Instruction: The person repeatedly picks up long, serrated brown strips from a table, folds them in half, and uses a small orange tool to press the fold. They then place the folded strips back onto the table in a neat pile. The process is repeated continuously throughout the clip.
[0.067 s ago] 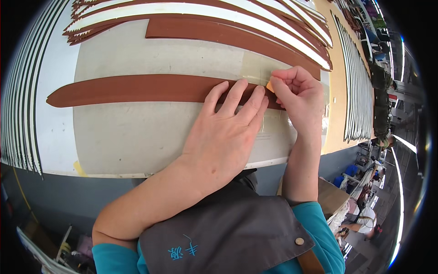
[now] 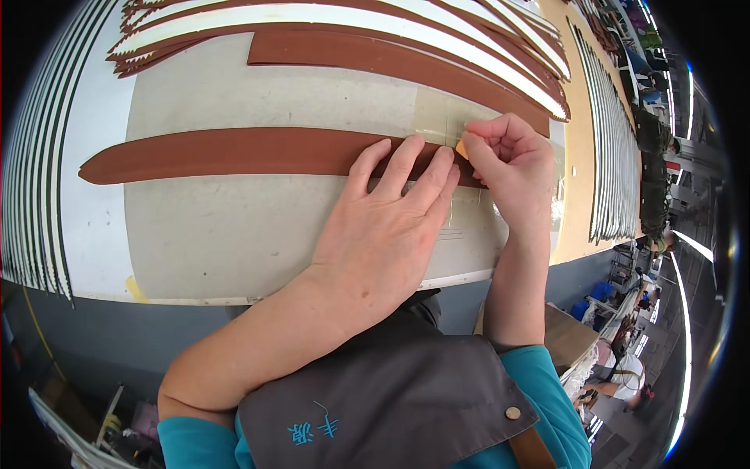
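A long reddish-brown strip (image 2: 234, 155), leather-like with a tapered left end, lies across the grey work surface (image 2: 226, 227). Spread fingers of my left hand (image 2: 391, 211) press flat on its right part. At the strip's right end, my right hand (image 2: 516, 160) pinches a small orange-yellow piece (image 2: 462, 149) between thumb and fingers, against the strip near my left index finger. Only an edge of that piece shows, so its kind is unclear. My right hand covers most of the strip's right end.
Beyond lies another brown strip (image 2: 328, 51), beside a pile of brown-and-white strips (image 2: 351, 22). Dark-edged strips are stacked at the left (image 2: 39, 156) and right (image 2: 605, 148). Clear tape (image 2: 437, 109) covers part of the surface. A person (image 2: 625, 375) is in the background at right.
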Motion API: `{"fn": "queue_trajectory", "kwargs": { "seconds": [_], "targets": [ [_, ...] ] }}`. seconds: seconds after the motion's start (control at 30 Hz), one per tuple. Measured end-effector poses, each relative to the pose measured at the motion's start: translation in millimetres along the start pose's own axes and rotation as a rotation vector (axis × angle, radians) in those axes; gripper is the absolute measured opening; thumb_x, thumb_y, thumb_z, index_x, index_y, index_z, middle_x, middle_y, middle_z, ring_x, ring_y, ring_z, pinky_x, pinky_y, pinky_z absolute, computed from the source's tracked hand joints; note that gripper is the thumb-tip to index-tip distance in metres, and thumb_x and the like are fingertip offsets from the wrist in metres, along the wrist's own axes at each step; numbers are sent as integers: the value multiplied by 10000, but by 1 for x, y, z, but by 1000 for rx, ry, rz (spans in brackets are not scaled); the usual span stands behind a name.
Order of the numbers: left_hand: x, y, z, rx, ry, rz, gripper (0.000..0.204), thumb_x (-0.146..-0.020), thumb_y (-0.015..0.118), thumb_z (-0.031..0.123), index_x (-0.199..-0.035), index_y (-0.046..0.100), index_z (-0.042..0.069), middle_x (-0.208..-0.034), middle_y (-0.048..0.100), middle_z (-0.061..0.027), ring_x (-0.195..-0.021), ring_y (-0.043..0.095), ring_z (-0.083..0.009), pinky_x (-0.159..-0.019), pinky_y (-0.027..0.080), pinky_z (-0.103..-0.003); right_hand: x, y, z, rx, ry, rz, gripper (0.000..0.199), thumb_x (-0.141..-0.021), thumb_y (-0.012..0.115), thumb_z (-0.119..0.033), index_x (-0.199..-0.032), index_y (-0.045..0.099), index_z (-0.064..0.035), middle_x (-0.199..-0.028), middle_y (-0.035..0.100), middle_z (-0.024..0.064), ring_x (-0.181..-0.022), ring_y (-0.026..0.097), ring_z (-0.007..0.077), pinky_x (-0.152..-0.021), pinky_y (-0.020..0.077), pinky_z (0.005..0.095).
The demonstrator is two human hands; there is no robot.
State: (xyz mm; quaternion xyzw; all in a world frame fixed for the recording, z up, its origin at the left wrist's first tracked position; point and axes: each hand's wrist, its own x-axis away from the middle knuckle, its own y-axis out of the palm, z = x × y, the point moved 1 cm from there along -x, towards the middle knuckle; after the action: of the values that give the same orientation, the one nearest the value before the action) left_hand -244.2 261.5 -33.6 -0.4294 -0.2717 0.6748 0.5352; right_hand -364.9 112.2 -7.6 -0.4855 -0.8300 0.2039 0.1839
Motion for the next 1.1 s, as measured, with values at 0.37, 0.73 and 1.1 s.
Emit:
{"fn": "queue_trajectory", "kwargs": {
  "seconds": [0.37, 0.73, 1.1],
  "targets": [
    [0, -1, 1, 14, -9, 14, 456, -952, 723, 154, -1385, 648, 32, -1466, 581, -60, -1406, 484, -281, -1189, 363, -504, 1, 0, 3, -51, -9, 5, 71, -932, 755, -19, -980, 725, 24, -826, 717, 19, -704, 644, 45, -635, 545, 212],
    [1, -1, -2, 102, -31, 86, 458, -906, 773, 165, -1333, 688, 23, -1459, 616, -40, -1387, 512, -279, -1149, 399, -504, 29, -10, 20, -263, -112, 28, 43, -950, 757, 10, -982, 731, 0, -850, 738, 12, -702, 619, 9, -623, 479, 171],
    [1, -3, -2, 83, -34, 55, 480, -908, 774, 165, -1360, 680, 31, -1468, 616, -34, -1390, 508, -279, -1149, 396, -498, 34, -2, 24, -192, -91, 3, 53, -933, 765, 30, -966, 743, -6, -791, 696, -29, -658, 569, 4, -587, 410, 176]
  ]
}}
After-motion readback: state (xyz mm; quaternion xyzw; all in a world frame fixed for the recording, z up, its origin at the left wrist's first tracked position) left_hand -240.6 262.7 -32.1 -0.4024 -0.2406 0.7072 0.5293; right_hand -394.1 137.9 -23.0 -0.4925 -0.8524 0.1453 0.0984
